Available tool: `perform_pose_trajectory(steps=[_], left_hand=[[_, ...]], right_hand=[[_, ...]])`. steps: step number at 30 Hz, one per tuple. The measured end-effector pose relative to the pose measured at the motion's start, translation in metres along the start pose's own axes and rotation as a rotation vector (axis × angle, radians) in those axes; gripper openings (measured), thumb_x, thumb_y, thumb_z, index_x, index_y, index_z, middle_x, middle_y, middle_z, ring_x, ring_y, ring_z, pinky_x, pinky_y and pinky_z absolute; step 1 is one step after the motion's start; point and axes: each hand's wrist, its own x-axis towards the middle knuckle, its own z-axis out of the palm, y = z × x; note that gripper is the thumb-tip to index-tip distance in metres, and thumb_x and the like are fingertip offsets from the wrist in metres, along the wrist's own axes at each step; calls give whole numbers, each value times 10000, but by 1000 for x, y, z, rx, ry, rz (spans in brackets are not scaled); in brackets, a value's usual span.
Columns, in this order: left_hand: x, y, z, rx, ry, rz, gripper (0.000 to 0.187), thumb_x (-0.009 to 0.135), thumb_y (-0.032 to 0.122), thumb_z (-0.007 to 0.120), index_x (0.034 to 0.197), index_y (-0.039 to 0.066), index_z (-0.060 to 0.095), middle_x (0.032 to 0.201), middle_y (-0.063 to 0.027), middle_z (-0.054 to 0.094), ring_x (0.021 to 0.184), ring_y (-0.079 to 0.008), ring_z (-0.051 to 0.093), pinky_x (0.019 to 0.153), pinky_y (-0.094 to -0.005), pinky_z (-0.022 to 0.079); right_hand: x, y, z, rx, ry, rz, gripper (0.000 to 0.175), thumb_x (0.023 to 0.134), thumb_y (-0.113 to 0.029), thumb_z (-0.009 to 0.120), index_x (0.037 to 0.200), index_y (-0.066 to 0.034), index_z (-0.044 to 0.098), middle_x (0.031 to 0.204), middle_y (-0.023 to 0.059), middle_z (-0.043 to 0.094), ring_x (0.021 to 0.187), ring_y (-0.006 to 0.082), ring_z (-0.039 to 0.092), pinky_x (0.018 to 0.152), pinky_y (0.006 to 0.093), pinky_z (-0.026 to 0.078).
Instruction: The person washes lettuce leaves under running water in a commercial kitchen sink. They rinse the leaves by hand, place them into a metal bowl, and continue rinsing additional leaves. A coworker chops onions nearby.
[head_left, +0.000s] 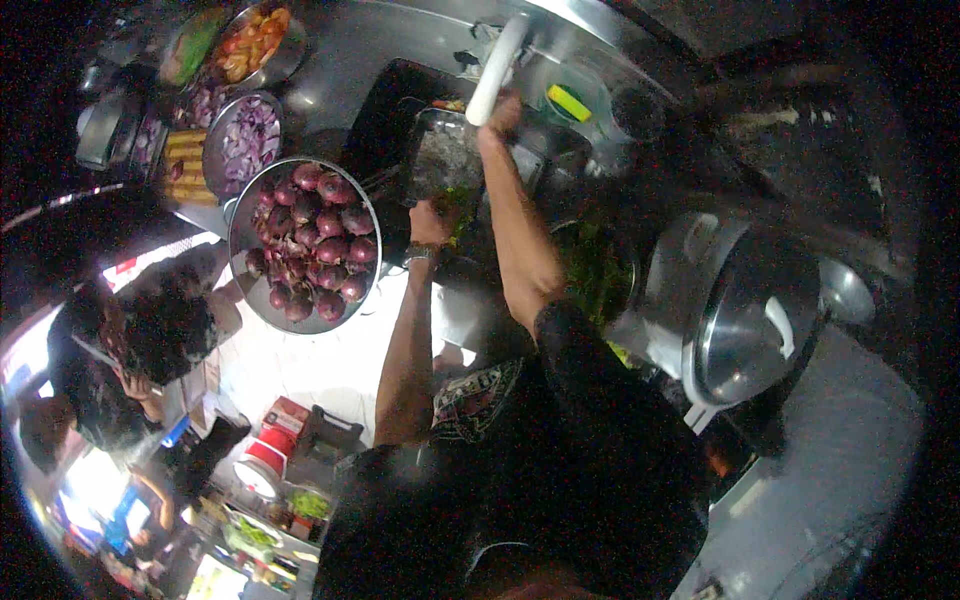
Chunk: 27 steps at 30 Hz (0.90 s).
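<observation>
My left hand is curled at the near side of a sink-like basin with a clear, shiny wet-looking surface. Green leaves lie right against its fingers; whether it grips them is too dark to tell. A watch is on that wrist. My right hand reaches farther out, beside the lower end of a thick white tube. The tube partly covers the hand, so its grip cannot be made out.
A colander of red onions stands left. Beyond it are a bowl of chopped onions and a bowl of orange cut pieces. A yellow sponge lies far right. Large metal pots stand right. Another person is at left.
</observation>
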Motion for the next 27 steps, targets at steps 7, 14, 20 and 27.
perform_pose_trajectory(steps=[7,14,20,27], left_hand=[[-24,-4,-20,726,-217,-66,348,763,332,685,1001,83,642,904,-212,668,845,-361,663,706,-456,547],[-49,45,-29,609,-92,-86,362,774,256,658,1023,-4,620,901,-201,664,852,-361,659,721,-429,540],[-78,73,-17,-497,-93,287,236,823,26,639,1034,25,533,919,-86,634,812,-165,606,688,-288,482],[-148,145,48,-910,-236,-153,340,843,11,642,1096,126,448,988,33,523,856,-76,526,563,-183,432]], right_hand=[[-40,-54,6,717,-161,440,528,883,-419,581,1218,-23,487,1019,161,633,900,269,616,794,404,510],[-64,-163,-97,-336,-737,139,412,910,-317,596,1171,-12,503,992,108,634,803,167,639,706,289,513],[-140,-208,-271,-447,-596,-132,190,936,-165,557,1048,-12,572,798,21,611,661,95,562,620,258,472],[-222,-202,-372,-521,-403,414,256,919,-237,560,1035,-11,592,811,77,653,689,149,629,616,297,499]])
